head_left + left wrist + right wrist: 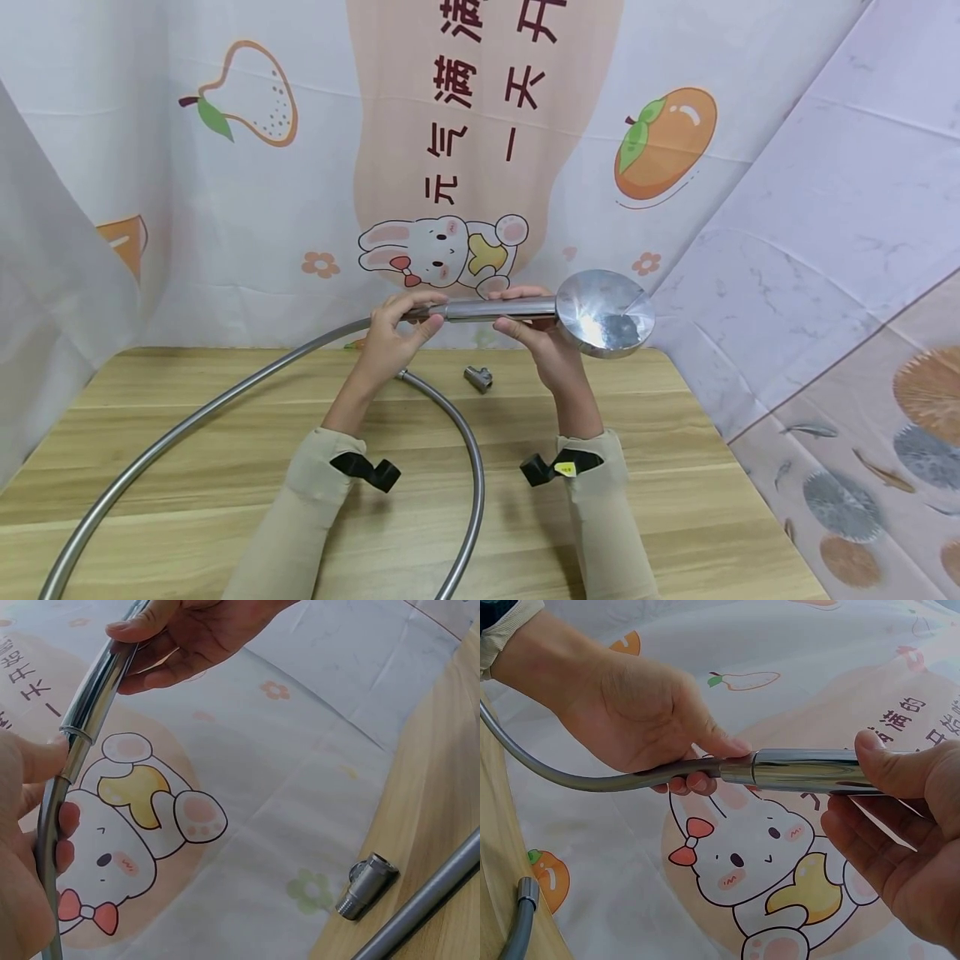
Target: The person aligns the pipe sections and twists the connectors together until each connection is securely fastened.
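Observation:
A chrome shower head (606, 313) with a round face is held up above the far edge of the table. My right hand (553, 350) grips its handle (498, 310), thumb on the near side and fingers on the far side. At the handle's left end, my left hand (390, 337) pinches the metal connector of the grey shower hose (634, 780), thumb near the joint. Hose and handle meet end to end in the right wrist view, with the connector (737, 771) right at the handle's rim.
The hose loops left and down off the wooden table (420, 533); its other end (403, 375) lies near the table's back. A small metal tee fitting (478, 379) rests between the forearms. A printed curtain (315, 192) hangs directly behind.

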A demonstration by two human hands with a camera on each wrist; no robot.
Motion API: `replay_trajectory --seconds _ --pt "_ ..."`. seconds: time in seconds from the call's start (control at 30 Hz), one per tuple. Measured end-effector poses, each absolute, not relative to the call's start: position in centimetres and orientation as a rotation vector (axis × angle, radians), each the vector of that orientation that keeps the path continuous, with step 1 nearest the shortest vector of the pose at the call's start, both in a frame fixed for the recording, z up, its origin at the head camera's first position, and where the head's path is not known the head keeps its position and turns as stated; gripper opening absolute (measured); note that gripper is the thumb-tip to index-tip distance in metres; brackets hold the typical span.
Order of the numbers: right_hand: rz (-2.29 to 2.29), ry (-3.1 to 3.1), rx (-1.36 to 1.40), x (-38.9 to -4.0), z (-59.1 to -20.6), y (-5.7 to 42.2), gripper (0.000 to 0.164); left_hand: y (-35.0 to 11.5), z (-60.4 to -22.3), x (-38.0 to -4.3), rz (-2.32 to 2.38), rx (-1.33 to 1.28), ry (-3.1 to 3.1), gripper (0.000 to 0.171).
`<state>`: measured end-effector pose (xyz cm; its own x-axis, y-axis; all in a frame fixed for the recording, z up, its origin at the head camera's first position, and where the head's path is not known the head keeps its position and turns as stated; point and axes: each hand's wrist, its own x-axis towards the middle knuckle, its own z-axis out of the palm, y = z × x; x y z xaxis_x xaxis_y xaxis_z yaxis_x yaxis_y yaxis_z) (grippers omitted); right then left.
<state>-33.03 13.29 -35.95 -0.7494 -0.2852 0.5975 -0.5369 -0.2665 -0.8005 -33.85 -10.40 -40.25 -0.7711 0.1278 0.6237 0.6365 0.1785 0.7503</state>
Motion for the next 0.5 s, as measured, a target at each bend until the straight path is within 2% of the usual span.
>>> replay_trajectory --seconds 0.5 --pt "2.121 -1.788 1.034 -32.98 -35.91 13.23 0.027 -10.13 -40.36 -33.89 -1.633 -0.654 -2.016 0.017"
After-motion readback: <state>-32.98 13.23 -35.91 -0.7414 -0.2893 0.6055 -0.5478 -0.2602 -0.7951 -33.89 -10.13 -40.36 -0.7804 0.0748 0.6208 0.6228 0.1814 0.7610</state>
